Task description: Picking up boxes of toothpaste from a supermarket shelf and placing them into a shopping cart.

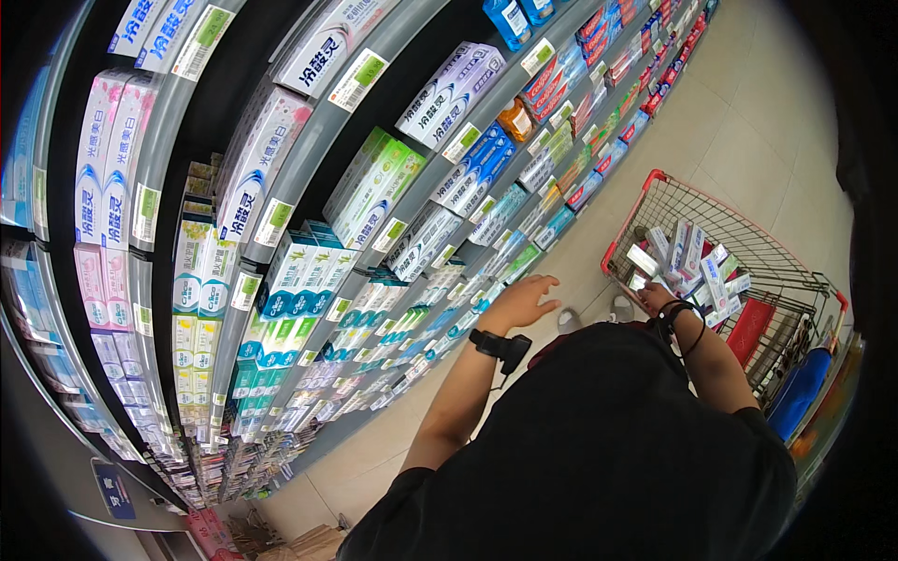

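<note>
My left hand [523, 301] is raised between the shelves and my body, fingers apart and holding nothing; a black watch-like band is on its wrist. My right hand [656, 298] is at the near side rim of a wire shopping cart [729, 203] with red corners, its fingers curled on the rim. Dark bands circle that wrist. Beside this hand, toothpaste boxes [714, 284] lie in a loose heap in the cart, several of them white. A red flat item [751, 328] is behind the heap, nearer the cart's handle.
Long curved-looking shelves [344, 112] run along the left, stocked with toothpaste boxes [263, 161] and price tags. Blue bottles [506, 22] stand at the top. A blue item [801, 393] is at the cart's handle end. Tiled floor [736, 119] runs beyond the cart; cardboard-like material [305, 543] lies at the bottom.
</note>
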Tool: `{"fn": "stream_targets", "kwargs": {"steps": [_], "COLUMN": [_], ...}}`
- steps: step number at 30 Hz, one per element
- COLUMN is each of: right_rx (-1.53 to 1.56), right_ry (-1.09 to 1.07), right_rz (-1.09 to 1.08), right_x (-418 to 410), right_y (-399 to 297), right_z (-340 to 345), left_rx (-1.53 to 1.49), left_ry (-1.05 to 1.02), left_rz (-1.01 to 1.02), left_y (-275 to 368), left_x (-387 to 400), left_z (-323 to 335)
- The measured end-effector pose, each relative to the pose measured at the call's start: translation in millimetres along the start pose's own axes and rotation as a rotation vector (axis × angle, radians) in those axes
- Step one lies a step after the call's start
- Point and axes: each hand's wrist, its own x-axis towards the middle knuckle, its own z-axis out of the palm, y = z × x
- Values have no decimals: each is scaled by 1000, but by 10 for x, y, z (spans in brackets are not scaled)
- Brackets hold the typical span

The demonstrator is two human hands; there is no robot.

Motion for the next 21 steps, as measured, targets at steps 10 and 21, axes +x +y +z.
{"fn": "stream_targets", "kwargs": {"steps": [10, 21], "right_rx": [447, 428], "right_ry": [174, 314], "right_rz": [163, 126], "right_x": [-156, -340], "right_y": [545, 582], "right_z": [30, 114], "left_rx": [290, -66], "left_ry": [286, 1029], "left_rz": [-326, -494], "left_y": [-634, -1513], "left_x": [-67, 225], "left_z": [-639, -998]}}
